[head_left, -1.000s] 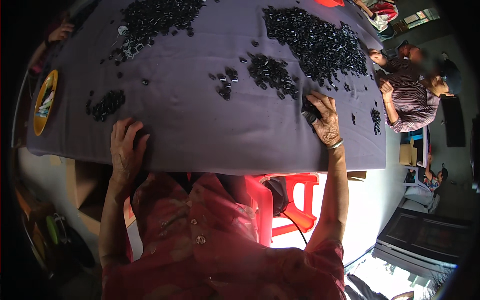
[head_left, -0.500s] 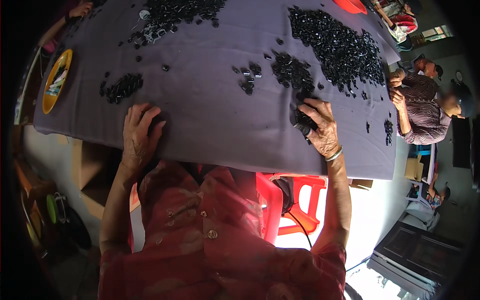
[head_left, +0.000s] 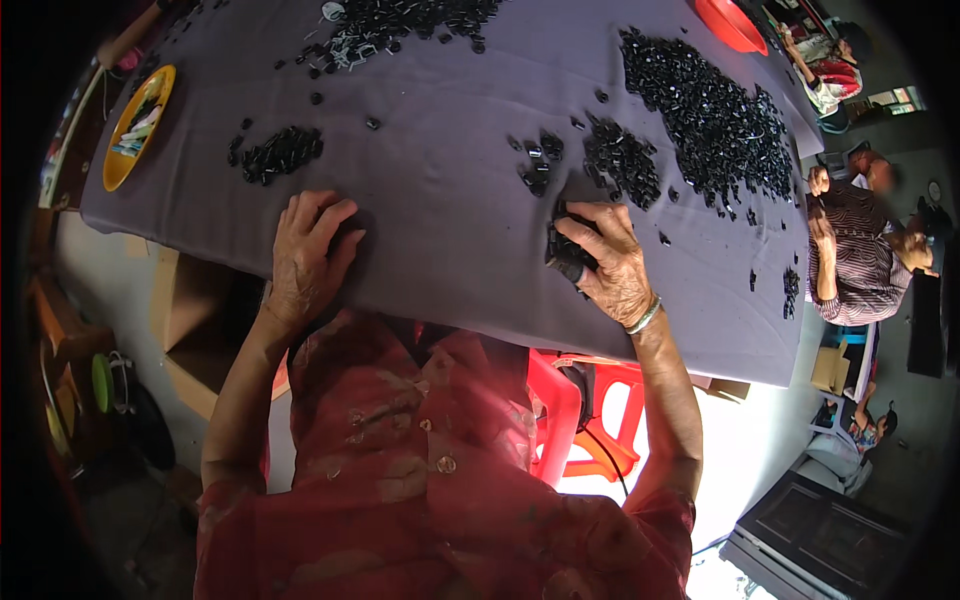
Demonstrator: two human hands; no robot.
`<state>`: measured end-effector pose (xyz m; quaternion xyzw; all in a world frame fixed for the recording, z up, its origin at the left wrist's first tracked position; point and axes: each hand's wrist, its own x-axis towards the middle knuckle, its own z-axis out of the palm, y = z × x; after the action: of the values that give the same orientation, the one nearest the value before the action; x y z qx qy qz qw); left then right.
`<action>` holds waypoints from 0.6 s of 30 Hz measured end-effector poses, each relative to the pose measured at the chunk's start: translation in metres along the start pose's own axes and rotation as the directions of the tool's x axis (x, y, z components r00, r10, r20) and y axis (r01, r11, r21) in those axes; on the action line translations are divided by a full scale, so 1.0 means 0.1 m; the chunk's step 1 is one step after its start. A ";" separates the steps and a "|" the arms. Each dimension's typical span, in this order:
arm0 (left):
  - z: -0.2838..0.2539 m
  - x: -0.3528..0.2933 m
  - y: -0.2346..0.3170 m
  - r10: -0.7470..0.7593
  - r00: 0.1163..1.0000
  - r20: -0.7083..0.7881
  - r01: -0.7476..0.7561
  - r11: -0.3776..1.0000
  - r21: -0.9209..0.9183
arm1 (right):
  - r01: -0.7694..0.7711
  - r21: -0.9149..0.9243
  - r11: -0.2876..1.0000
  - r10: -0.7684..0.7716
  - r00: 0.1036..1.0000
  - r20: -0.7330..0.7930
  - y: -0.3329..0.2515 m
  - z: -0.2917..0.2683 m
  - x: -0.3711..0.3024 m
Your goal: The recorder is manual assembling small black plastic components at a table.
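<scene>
A table draped in purple-grey cloth [head_left: 440, 235] is filling the upper half of the frame. A broad heap of small black pieces [head_left: 705, 115] is spreading over the upper right, with a smaller pile [head_left: 622, 165] and a loose cluster [head_left: 540, 160] lying to its left. Another heap [head_left: 430, 18] is running along the top edge, pale bits [head_left: 348, 48] mingling at its left end. A low pile [head_left: 285, 154] is sitting at centre left. A yellow dish [head_left: 114, 178] is standing at upper left, a red bowl [head_left: 728, 24] at upper right.
</scene>
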<state>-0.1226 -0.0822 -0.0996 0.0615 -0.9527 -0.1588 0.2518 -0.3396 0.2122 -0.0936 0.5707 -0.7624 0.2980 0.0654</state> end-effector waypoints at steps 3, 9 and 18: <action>-0.03 0.02 0.05 0.004 1.000 -0.007 -0.004 1.000 -0.004 | 0.030 0.052 0.998 -0.030 1.000 0.005 -0.06 0.12 0.11; -0.08 -0.04 0.04 0.005 1.000 0.030 -0.005 1.000 0.001 | 0.083 0.097 0.992 -0.090 0.993 0.071 -0.24 0.37 0.40; -0.11 -0.09 -0.03 -0.037 0.999 -0.007 0.037 0.999 0.027 | 0.156 0.131 0.979 -0.168 0.982 0.088 -0.46 0.70 0.79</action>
<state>-0.1092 -0.0866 -0.0954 0.0830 -0.9526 -0.1504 0.2509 -0.3084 0.1015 -0.0981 0.6479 -0.6957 0.3098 0.0166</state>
